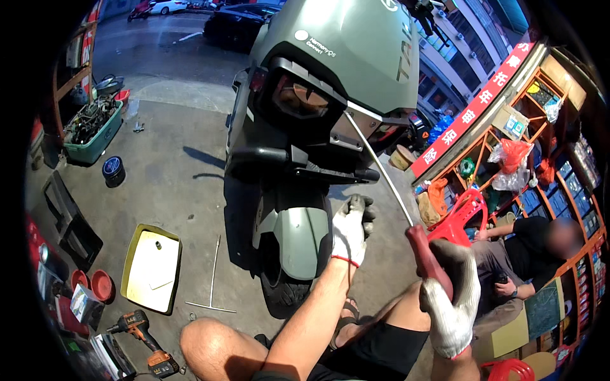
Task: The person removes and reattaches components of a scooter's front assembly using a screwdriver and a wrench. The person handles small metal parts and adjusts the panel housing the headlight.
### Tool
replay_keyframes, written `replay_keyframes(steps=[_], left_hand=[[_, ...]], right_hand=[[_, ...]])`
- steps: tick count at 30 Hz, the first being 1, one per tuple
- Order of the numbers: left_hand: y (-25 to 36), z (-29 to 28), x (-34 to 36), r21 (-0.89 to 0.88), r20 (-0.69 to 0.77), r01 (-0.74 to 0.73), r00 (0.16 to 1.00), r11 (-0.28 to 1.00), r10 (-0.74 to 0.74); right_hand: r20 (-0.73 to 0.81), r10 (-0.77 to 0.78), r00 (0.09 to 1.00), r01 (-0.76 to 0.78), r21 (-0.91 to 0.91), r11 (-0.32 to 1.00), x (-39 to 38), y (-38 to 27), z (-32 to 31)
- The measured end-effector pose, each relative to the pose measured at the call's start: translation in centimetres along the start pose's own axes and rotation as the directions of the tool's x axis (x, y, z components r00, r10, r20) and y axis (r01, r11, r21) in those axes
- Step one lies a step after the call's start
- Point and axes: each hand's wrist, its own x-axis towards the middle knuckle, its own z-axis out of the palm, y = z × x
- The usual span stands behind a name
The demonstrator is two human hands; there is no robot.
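Observation:
My right hand (452,298), in a soiled white knit glove, is wrapped round the red handle of a long screwdriver (427,260). Its thin shaft runs up and left, with the tip end by the side panel of a green scooter (346,47), near the tail light (298,96). My left hand (351,228), gloved too, is in front of the scooter's rear, right of the grey-green mudguard (293,243) and rear wheel. Its fingers are curled, their tips dark with dirt; whatever they may hold is hidden.
On the floor to the left are a T-handle wrench (213,279), a yellow-rimmed tray (130,270), a cordless drill (145,343), a black panel (71,222), a round tin (114,171) and a green parts bin (95,143). At right, a person (527,254) sits beside a red plastic chair (460,216) and shelves.

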Motion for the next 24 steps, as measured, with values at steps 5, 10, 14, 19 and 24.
replay_keyframes(steps=[5,10,14,19,24], left_hand=[[2.2,-0.1,0.1,-0.127,0.020,-0.080,0.996,0.989,0.083],[3.9,0.4,0.5,-0.191,-0.113,-0.086,0.991,0.978,0.065],[3.9,-0.2,1.0,-0.215,-0.107,-0.041,0.994,0.976,0.018],[2.3,-0.6,1.6,-0.276,-0.069,0.023,0.997,0.961,-0.044],[2.7,-0.4,1.5,-0.265,-0.108,0.017,0.993,0.964,-0.047]], right_hand=[[-0.087,-0.094,0.992,0.078,-0.168,0.983,-0.9,4.6,-3.5],[-0.086,-0.009,0.996,-0.009,-0.201,0.980,-2.1,8.4,-7.2],[-0.004,0.012,1.000,-0.012,-0.239,0.971,-2.5,10.0,-8.7],[0.013,-0.017,1.000,0.020,-0.294,0.956,-2.6,11.5,-9.0],[0.023,0.004,1.000,0.002,-0.249,0.968,-2.4,11.4,-9.3]])
